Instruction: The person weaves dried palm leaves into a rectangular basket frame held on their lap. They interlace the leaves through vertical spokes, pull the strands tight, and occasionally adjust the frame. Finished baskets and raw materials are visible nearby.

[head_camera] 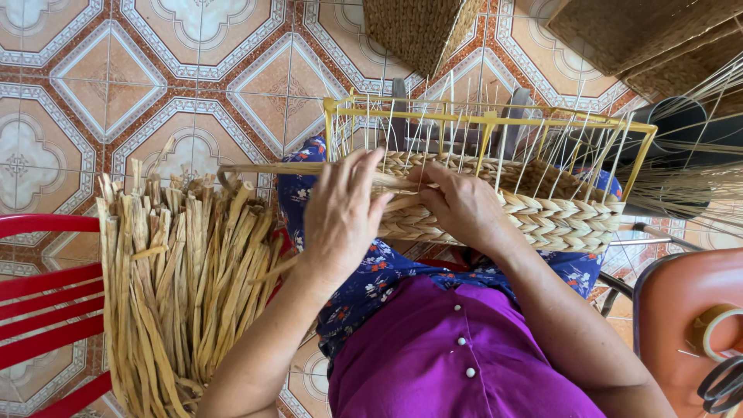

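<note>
- Your left hand (pixel 340 213) is curled round a flat dried straw strand (pixel 263 168), fingers closed over it right at the near wall of the half-woven basket (pixel 542 220); the loose end of that strand sticks out to the left, roughly level
- Your right hand (pixel 458 203) is pinched shut on the same strand where it goes into the weave, thumb and fingers pressed against the braided rows, so both hands are basically touching each other at the basket's left end
- The basket sits on your lap, built round a yellow wire frame (pixel 495 118), with thin pale stakes standing up through the braid all along the top
- Just left of your left arm there's a fat bundle of dried straw (pixel 182 286) lying across a red chair (pixel 46 310)
- Far right edge: an orange plastic seat (pixel 681 310) with a roll of tape (pixel 716 329) and scissors (pixel 724 385) on it
- More woven baskets (pixel 422 31) sit on the patterned tile floor (pixel 116 85) up top
</note>
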